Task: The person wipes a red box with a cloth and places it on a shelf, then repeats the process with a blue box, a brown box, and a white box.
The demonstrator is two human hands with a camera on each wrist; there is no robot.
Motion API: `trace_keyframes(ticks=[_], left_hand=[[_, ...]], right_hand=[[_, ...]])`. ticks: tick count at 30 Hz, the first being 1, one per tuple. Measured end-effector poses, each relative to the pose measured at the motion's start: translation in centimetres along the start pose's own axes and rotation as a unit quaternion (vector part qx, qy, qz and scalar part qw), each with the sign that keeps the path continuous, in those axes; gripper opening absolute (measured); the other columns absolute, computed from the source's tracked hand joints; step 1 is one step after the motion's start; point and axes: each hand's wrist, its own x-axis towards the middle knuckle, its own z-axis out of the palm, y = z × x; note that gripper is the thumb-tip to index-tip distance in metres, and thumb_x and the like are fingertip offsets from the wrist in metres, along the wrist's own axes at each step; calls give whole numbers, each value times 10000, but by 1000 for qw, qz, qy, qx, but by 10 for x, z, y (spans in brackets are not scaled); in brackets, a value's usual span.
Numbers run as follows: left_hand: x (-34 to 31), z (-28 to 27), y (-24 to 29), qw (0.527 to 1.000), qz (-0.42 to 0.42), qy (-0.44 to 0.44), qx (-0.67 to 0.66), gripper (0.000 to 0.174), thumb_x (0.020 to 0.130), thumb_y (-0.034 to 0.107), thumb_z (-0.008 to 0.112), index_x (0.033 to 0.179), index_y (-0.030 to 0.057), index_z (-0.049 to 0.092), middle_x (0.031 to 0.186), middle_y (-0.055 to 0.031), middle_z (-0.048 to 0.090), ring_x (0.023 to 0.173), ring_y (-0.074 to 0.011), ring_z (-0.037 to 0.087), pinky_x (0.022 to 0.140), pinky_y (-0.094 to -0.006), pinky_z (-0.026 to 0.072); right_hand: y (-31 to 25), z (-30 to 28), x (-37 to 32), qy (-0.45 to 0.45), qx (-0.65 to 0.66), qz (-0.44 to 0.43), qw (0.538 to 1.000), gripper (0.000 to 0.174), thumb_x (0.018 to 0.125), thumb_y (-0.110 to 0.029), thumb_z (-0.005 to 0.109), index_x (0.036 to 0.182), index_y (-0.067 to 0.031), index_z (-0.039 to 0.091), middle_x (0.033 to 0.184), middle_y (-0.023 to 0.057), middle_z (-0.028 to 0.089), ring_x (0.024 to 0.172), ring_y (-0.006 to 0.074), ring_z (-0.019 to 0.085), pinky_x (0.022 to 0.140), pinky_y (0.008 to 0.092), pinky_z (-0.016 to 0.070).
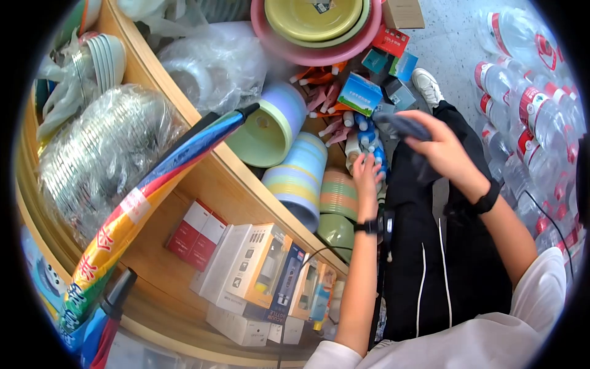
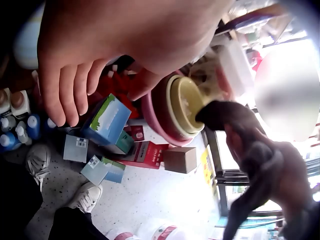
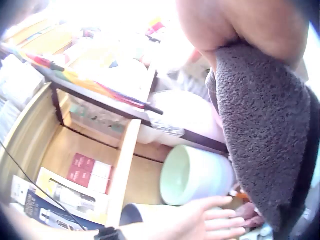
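My right hand (image 1: 447, 150) grips a dark grey fluffy cloth (image 3: 270, 120), which hangs in folds from the fingers over the legs. The left hand (image 1: 367, 184) holds nothing; its fingers are loosely extended over a group of small bottles (image 1: 362, 126) with blue and white caps. In the left wrist view that hand hangs with fingers downward, and the bottles (image 2: 34, 125) stand beyond them. Stacked pastel plastic tubs (image 1: 298, 178) lie on their sides on the shelf just left of the left hand.
Small boxes (image 1: 361, 93) and nested basins (image 1: 316, 18) stand ahead near the shoe (image 1: 426, 86). Wrapped water bottles (image 1: 531, 117) fill the right side. On the left, a wooden shelf (image 1: 233, 178) holds boxed goods (image 1: 261, 261), wrapped bowls (image 1: 101, 160) and a colourful folded umbrella (image 1: 132, 209).
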Motion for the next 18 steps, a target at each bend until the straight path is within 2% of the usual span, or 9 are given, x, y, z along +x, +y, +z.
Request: trace_keyframes(ticks=[1,3,4,6,9,12,13,16,18], left_hand=[[9,2,-7,999,-38,8,10,826,904,567,749,1470,58,429,1410,-123,529,1194,-234,577,935,-391,507],[78,46,15,986,25,134,100,1010,872,583,787,1511,-56,337,1352,-174,570,1189,-281,572,1011,-386,464],[84,46,5,991,34,107,71,1179,807,615,832,1491,-165,272,1434,-263,493,1294,-350,514,1122,-406,398],[135,83,26,960,67,240,130,1351,703,669,877,1496,-202,214,1542,-321,364,1417,-388,404,1192,-445,328],[160,98,30,942,18,264,208,1569,573,724,910,1545,-196,91,1607,-382,212,1530,-460,203,1243,-501,250],[161,124,46,923,-43,273,268,1609,580,685,928,1560,-167,-21,1569,-399,261,1485,-465,302,1226,-493,305],[177,120,29,938,-3,253,236,1583,597,650,939,1550,-166,-26,1542,-407,292,1450,-466,360,1193,-482,361],[204,120,-3,930,56,292,216,1323,661,485,951,1472,-174,139,1417,-380,440,1315,-459,494,1119,-494,417],[210,118,-12,933,77,289,198,1240,675,443,948,1443,-170,192,1375,-364,471,1285,-456,514,1100,-499,427]], right_hand=[[14,-16,-4,27,-26,11,999,449,870,59,594,1309,-28,625,1193,43,681,1116,136,612,991,297,473],[37,-56,7,77,-63,10,995,456,876,50,595,1323,-34,621,1173,27,660,1094,119,587,977,271,451],[43,-69,-4,100,-73,21,992,457,880,45,593,1330,-37,618,1164,25,651,1085,114,575,973,259,438],[63,-106,0,119,-72,61,988,457,884,44,593,1333,-40,616,1150,16,641,1075,107,565,960,245,424],[81,-132,-10,175,-71,91,978,445,898,34,592,1335,-45,617,1122,-8,620,1014,91,541,903,224,412],[94,-147,-8,186,-57,92,977,445,900,31,594,1337,-46,615,1099,-13,626,999,92,547,895,227,417],[101,-154,-8,180,-77,106,975,435,902,33,597,1329,-45,619,1086,-6,640,999,101,563,907,236,427],[111,-157,0,200,-92,96,971,421,905,30,601,1319,-43,625,1094,5,654,1009,107,574,918,245,436],[117,-160,6,200,-96,104,969,410,906,26,606,1309,-39,628,1113,15,662,1026,110,581,927,250,442]])
